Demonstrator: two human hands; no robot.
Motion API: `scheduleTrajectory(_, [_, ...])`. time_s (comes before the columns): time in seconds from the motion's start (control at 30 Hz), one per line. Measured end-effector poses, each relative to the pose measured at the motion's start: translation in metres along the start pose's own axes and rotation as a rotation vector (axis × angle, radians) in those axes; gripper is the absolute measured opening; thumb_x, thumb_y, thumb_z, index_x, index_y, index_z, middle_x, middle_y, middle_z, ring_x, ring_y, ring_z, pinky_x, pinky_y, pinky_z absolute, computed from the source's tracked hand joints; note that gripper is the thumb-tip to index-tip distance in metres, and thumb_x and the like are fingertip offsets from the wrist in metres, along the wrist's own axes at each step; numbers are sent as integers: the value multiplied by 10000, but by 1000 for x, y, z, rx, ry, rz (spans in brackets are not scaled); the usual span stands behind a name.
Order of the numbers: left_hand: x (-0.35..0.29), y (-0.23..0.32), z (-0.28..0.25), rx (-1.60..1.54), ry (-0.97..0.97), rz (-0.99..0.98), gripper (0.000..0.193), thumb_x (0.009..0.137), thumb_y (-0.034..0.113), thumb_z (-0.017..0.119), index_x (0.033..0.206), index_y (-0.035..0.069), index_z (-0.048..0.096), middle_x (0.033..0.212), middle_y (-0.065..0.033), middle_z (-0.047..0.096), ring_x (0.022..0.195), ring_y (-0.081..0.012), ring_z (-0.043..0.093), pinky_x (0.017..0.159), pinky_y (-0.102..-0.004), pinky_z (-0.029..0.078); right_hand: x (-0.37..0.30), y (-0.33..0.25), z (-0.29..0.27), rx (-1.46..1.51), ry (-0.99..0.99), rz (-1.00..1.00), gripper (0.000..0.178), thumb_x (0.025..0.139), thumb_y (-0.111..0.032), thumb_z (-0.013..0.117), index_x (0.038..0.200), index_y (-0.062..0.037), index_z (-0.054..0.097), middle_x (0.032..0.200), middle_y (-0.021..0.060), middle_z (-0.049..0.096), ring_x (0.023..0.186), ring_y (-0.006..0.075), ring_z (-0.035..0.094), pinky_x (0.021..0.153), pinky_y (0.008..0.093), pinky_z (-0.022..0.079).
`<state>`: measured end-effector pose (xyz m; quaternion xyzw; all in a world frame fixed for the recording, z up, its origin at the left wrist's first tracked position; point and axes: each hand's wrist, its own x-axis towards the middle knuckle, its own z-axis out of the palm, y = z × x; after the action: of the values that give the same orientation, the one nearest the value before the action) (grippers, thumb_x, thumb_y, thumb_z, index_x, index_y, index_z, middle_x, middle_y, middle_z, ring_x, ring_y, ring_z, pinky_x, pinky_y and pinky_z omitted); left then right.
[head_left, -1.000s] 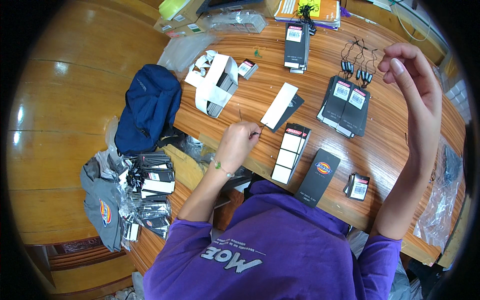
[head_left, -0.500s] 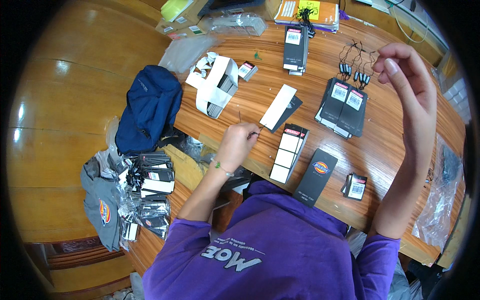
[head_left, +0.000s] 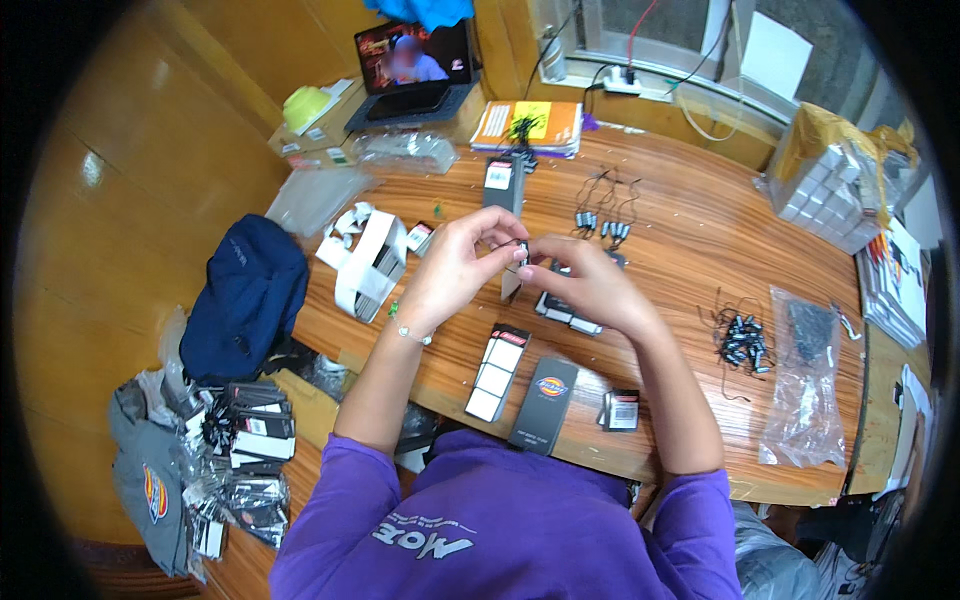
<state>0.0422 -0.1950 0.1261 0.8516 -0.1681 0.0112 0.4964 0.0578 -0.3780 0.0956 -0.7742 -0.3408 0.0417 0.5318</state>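
My left hand (head_left: 455, 265) and my right hand (head_left: 592, 282) meet over the middle of the table. Both are closed in a pinch on a thin black hang tag string with a small dark fastener (head_left: 522, 252). Below the fingertips hangs a tag (head_left: 511, 286), seen almost edge-on. Partly hidden by my right hand, a group of dark hang tags (head_left: 568, 318) lies on the table, and tag strings (head_left: 603, 225) spread beyond it. Nearer me are a stack of tags with blank white panels (head_left: 497, 372), a dark tag with a colourful logo (head_left: 545, 403) and small barcode tags (head_left: 621, 411).
Loose black strings (head_left: 743, 342) and a clear plastic bag (head_left: 802, 385) lie at the right. A white paper roll (head_left: 365, 265) wraps more tags at the left, near a navy bag (head_left: 243, 295). Bundled tags (head_left: 262, 425) fill the lower left. A screen (head_left: 412, 58) stands behind.
My right hand has come down from the far right to meet my left. The tag has risen off the table between them. The view has tilted up toward the window.
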Motion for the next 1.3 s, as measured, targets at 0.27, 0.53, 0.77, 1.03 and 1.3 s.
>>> scheduleTrajectory(0.27, [5, 18, 50, 264, 369, 387, 441, 711, 276, 712, 996, 12, 503, 1003, -135, 489, 985, -274, 490, 855, -347, 396, 1, 1, -31, 529, 308, 95, 223, 890, -197, 540, 882, -1, 646, 763, 27, 623, 705, 72, 539, 658, 214, 437])
scheduleTrajectory(0.53, [12, 2, 89, -184, 209, 199, 616, 718, 108, 716, 1168, 31, 303, 1050, -117, 476, 1019, -204, 500, 899, -326, 408, -2, -9, -28, 708, 352, 121, 206, 886, -180, 544, 927, -6, 644, 814, 23, 623, 742, 78, 548, 679, 213, 436])
scheduleTrajectory(0.77, [22, -15, 73, -731, -113, -17, 487, 808, 11, 605, 1202, 64, 324, 1065, -71, 498, 1008, -135, 507, 874, -265, 425, -4, -4, -50, 690, 462, 126, 198, 859, -185, 568, 957, -36, 656, 834, -13, 606, 746, 43, 495, 633, 193, 364])
scheduleTrajectory(1.03, [18, -8, 60, -981, -409, -143, 604, 734, 370, 668, 1202, 154, 354, 962, 6, 424, 633, -38, 353, 507, -139, 320, -4, 3, -57, 928, 471, 163, 158, 849, -144, 573, 950, -36, 626, 805, -34, 572, 702, 26, 474, 613, 170, 371])
scheduleTrajectory(1.3, [24, -12, 56, -861, -392, -210, 423, 867, 209, 518, 1241, 79, 372, 1095, -44, 516, 940, -73, 509, 747, -216, 456, 0, 17, -57, 1006, 525, 156, 115, 846, -100, 572, 926, -25, 609, 826, -13, 585, 660, 39, 473, 599, 176, 408])
